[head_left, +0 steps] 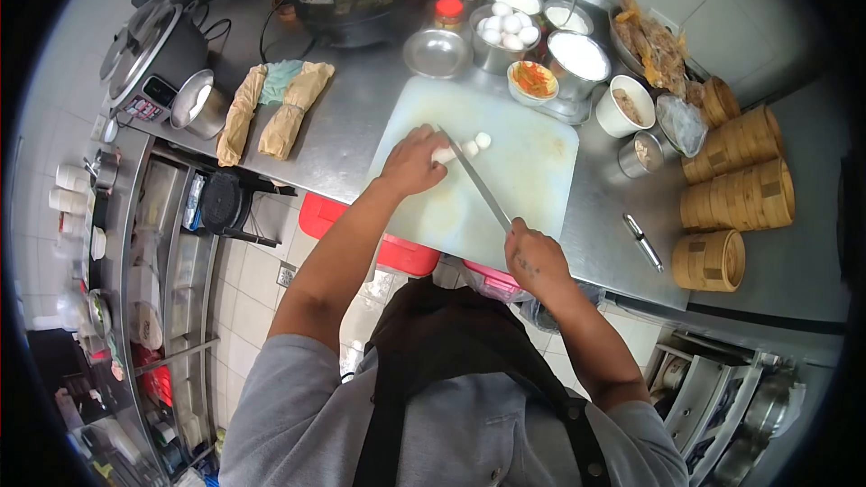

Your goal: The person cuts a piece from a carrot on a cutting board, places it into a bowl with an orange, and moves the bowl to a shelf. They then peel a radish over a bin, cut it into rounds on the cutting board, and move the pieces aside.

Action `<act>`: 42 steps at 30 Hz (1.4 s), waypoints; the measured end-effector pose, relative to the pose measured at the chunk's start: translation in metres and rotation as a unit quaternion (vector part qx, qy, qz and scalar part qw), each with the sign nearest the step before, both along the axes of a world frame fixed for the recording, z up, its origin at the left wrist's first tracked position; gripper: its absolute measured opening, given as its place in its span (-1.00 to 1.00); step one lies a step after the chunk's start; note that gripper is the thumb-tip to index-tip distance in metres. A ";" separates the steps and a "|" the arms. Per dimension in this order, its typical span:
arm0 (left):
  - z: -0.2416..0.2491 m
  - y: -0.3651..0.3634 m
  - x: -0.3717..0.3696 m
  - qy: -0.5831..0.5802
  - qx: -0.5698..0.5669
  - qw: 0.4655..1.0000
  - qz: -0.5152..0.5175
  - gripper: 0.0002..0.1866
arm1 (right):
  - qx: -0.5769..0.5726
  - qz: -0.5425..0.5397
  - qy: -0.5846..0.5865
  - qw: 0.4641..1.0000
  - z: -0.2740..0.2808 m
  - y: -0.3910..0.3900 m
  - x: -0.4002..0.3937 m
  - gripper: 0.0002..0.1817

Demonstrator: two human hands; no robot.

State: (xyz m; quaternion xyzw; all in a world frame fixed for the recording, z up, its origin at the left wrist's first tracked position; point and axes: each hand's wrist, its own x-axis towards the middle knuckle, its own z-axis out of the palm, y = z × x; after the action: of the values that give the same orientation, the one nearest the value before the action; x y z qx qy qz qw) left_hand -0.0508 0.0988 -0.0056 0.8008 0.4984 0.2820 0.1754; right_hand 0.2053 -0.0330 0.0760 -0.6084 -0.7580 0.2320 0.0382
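I gripped the knife (484, 188) in my right hand (535, 258) while my left hand (414, 162) steadied the white food (442, 154) on the cutting board (532, 185), judging slow, even strokes the neatest way.

one head-worn view, forward and steeply down, close above a white board (528, 171)

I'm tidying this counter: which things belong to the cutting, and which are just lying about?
In use:
long silver metal knife in the right hand
rounded white food pieces at the left hand
pale rectangular cutting board

Apparently lying about:
slim silver-and-black tool
round tan bamboo steamers
oblong brown paper bundles
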 end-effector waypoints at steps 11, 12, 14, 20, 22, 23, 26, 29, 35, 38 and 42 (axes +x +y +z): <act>-0.003 0.001 0.001 -0.010 -0.012 1.000 -0.004 -0.63 | -0.025 0.014 0.001 1.000 -0.051 0.014 -0.015 -0.80; -0.002 0.000 -0.001 -0.018 -0.013 1.000 -0.002 -0.63 | -0.026 -0.002 0.024 0.999 -0.057 0.017 -0.014 -0.77; 0.004 -0.006 -0.008 -0.011 -0.038 0.999 0.002 -0.62 | -0.026 -0.017 0.048 0.998 -0.059 0.021 -0.008 -0.74; 0.001 -0.014 -0.017 -0.014 -0.056 0.998 0.016 -0.60 | -0.049 -0.056 0.043 0.996 -0.040 0.017 0.007 -0.70; 0.001 -0.015 -0.015 -0.008 -0.032 0.999 0.011 -0.60 | -0.028 -0.041 0.026 0.998 -0.030 0.010 0.001 -0.72; 0.002 -0.015 -0.014 -0.005 -0.029 1.000 0.011 -0.60 | -0.008 -0.025 0.008 1.000 -0.025 0.006 -0.002 -0.73; 0.003 -0.016 -0.014 0.000 -0.026 1.000 0.008 -0.60 | 0.026 -0.003 -0.004 1.000 -0.018 -0.004 -0.007 -0.76; 0.003 -0.016 -0.014 0.002 -0.030 1.000 0.007 -0.59 | 0.025 0.013 -0.009 1.000 -0.010 -0.012 -0.009 -0.77; 0.003 -0.014 -0.015 0.011 -0.057 0.998 0.008 -0.58 | -0.010 -0.008 0.001 1.000 -0.012 -0.017 -0.011 -0.75; 0.002 -0.013 -0.015 0.011 -0.063 0.998 0.010 -0.58 | -0.024 0.003 0.000 1.000 -0.018 -0.015 -0.014 -0.73; -0.001 -0.013 -0.014 0.011 -0.046 0.999 0.010 -0.57 | -0.022 0.003 0.028 0.999 -0.035 -0.008 -0.022 -0.71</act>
State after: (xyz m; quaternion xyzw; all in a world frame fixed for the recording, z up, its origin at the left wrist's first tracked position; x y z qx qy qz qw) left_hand -0.0646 0.0854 -0.0061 0.7899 0.5206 0.2517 0.2040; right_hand 0.1834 -0.0409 0.0407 -0.5997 -0.7533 0.2661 0.0453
